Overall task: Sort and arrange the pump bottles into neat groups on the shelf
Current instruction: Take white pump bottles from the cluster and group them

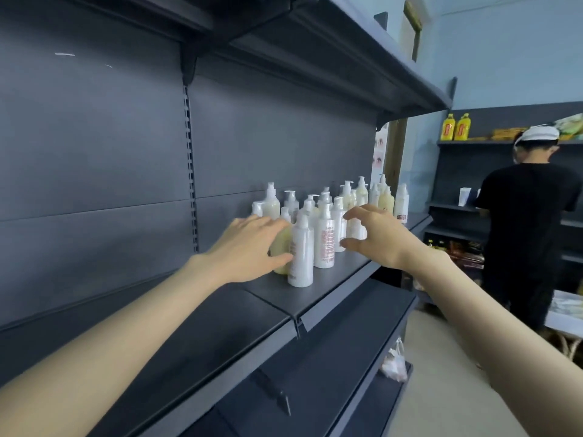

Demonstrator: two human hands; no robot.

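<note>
**Head view.** The landmark was the front white bottle (301, 253), which stood upright near the front edge of the dark grey shelf (334, 288), pump head uppermost. Just left of it stood a cream bottle (280, 247). The left hand (249, 244) gripped this one, with fingers curled over its upper part and the thumb pressed across its lower front. Just right of the landmark stood a second white bottle (326, 244) with red print on its label.

Behind and to the right of the landmark, the remaining pump bottles (350, 197), white and cream mixed, stood upright in a loose cluster running along the shelf toward its far end. The right hand (378, 234) hovered right of the landmark at the near side of that cluster. Its fingers and thumb were spread apart and curved about a small white bottle (356, 230). Whether they touched it could not be told, and nothing was clasped.

Above the landmark an upper shelf (362, 67) overhung the row. Below and right of it a plastic bag (394, 364) lay on a lower shelf (347, 357). Far right of the landmark a person in a black shirt (530, 231) faced another rack (457, 171) bearing two yellow bottles (456, 127)
</note>
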